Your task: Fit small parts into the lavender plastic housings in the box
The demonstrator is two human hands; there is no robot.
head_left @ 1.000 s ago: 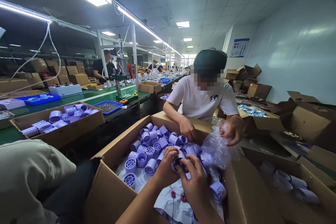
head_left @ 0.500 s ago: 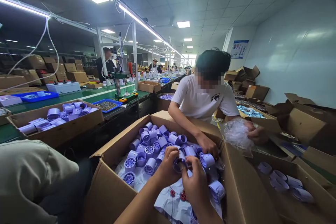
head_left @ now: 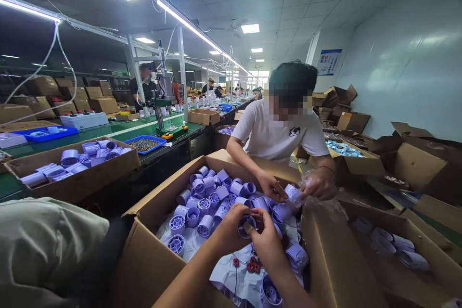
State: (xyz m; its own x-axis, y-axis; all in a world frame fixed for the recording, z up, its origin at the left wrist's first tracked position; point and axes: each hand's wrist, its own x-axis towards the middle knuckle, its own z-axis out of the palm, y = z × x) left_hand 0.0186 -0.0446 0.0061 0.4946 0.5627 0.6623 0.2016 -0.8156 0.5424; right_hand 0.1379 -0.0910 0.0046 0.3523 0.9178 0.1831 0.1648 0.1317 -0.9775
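Over the large carton, my left hand is wrapped round a purple plastic cup, its open end facing me. My right hand grips the cup's other side, with the thumb reaching inside its mouth. Whether a small part sits under the thumb is hidden. Below my hands, small red parts with thin dark wires lie on a white sheet. Many similar purple cups fill the carton, some showing spoked ends. One more cup stands near my right wrist.
Across the carton, a co-worker holds a purple cup and clear plastic film. A smaller box of cups stands at left by a green conveyor with a press machine. Another open box lies at right.
The co-worker's hands have come together at the carton's right side, bringing the plastic film to a purple cup. My hands keep the cup, its mouth now turned more towards me.
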